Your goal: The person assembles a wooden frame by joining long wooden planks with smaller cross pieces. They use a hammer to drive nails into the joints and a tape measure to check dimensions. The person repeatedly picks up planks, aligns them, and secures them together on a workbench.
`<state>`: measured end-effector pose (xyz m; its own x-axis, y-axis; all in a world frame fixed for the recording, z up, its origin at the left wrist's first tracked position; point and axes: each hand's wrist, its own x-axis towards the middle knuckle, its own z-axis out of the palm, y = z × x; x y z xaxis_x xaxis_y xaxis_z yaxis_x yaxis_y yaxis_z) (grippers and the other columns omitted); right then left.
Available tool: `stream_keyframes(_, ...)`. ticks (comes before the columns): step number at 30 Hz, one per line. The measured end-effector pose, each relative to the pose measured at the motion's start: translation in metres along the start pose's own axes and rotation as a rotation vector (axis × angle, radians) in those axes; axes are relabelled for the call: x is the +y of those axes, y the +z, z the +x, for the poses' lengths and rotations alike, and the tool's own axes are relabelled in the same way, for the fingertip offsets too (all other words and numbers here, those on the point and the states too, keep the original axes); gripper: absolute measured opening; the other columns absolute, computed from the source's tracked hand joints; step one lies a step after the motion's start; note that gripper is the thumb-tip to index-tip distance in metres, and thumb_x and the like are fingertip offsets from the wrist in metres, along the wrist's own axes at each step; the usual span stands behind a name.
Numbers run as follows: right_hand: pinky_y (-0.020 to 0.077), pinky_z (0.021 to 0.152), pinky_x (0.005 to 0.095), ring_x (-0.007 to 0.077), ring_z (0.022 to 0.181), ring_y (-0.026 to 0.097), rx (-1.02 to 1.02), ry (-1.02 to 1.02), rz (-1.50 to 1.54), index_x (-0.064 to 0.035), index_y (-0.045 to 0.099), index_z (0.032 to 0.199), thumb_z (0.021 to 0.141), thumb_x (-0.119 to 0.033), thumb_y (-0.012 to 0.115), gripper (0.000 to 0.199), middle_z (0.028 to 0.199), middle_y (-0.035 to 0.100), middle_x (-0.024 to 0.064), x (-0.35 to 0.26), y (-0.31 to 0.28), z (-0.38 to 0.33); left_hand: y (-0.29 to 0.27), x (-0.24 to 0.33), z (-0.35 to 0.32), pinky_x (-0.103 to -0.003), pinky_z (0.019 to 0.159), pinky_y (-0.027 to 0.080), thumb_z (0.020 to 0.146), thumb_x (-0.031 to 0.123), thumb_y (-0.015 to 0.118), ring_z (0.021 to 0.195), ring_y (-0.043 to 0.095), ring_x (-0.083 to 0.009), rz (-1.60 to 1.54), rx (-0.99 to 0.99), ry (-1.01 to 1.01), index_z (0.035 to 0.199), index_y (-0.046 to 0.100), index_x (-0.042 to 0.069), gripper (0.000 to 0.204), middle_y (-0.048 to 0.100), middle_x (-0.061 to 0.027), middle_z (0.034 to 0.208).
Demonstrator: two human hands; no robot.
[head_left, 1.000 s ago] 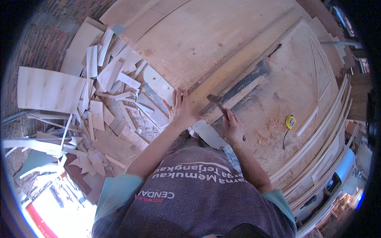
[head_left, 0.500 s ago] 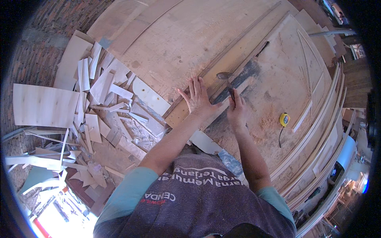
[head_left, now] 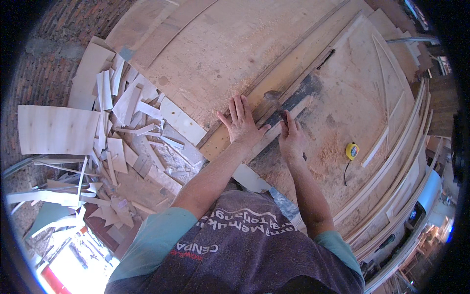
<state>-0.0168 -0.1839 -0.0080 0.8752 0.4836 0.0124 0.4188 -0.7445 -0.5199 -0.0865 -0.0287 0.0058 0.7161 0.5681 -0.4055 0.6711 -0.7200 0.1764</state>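
Note:
My left hand lies with fingers spread on a long yellowish board, thumb pointing right. My right hand is closed round the dark handle of a hammer. Its head, slightly blurred, is over the board just ahead of my left hand. The lower end of the handle shows below my right fist. Between and beyond my hands a pale narrow wood strip lies along a dark-stained patch of the worktop.
A yellow tape measure lies right of my right hand. Farther up is a thin black tool. Wood offcuts are heaped on the left beside a brick wall. Long thin strips run along the right edge.
The hammer's head looks more blurred and has shifted slightly left. My hands keep nearly the same places, and the view has turned a little.

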Motion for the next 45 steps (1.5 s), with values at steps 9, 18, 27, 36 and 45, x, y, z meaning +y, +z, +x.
stream_keyframes(9,0.0561,0.072,0.0476,0.0369,0.086,0.070,0.059,-0.034,0.026,-0.0234,0.056,0.145,0.104,-0.024,0.057,0.041,0.103,0.068,0.0144,0.004,-0.004,0.003,0.009,-0.001,0.004,-0.076,0.117,-0.002,0.080,0.076,0.067,0.159,-0.006,-0.0362,0.001,0.030,0.001,0.163,0.001,-0.001,0.131,-0.005,-0.0187,0.171)
stream_keyframes(18,0.0560,0.070,0.0453,0.0326,0.083,0.070,0.065,-0.024,0.054,-0.0256,0.058,0.143,0.103,-0.024,0.059,0.040,0.099,0.069,0.0102,-0.001,-0.009,0.006,0.008,0.001,0.004,-0.076,0.117,-0.002,0.079,0.076,0.068,0.159,-0.005,-0.0371,0.033,0.030,-0.004,0.163,0.000,-0.002,0.133,-0.005,-0.0201,0.171)
stream_keyframes(27,0.0563,0.073,0.0457,0.0345,0.089,0.071,-0.079,0.018,-0.023,-0.0253,0.056,0.145,0.102,-0.023,0.061,0.043,0.108,0.069,0.0112,0.009,-0.005,0.014,-0.006,0.008,0.003,-0.076,0.118,0.003,0.083,0.076,0.064,0.159,-0.005,-0.0366,0.067,-0.048,-0.026,0.163,0.000,0.000,0.128,-0.006,-0.0195,0.171)
stream_keyframes(36,0.0567,0.074,0.0453,0.0341,0.092,0.071,0.048,0.011,0.101,-0.0244,0.056,0.146,0.102,-0.022,0.061,0.044,0.110,0.070,0.0108,0.006,-0.013,0.010,0.001,0.006,0.004,-0.075,0.118,0.004,0.083,0.076,0.063,0.159,-0.006,-0.0367,0.068,-0.013,-0.014,0.163,-0.001,-0.002,0.128,-0.007,-0.0192,0.171)
stream_keyframes(45,0.0565,0.069,0.0425,0.0312,0.086,0.071,-0.012,-0.074,-0.014,-0.0257,0.059,0.143,0.100,-0.021,0.063,0.044,0.104,0.070,0.0066,0.014,0.006,0.011,-0.005,0.008,0.004,-0.074,0.119,0.003,0.082,0.078,0.063,0.159,-0.006,-0.0368,0.091,-0.065,-0.034,0.163,-0.002,-0.001,0.131,-0.009,-0.0191,0.171)
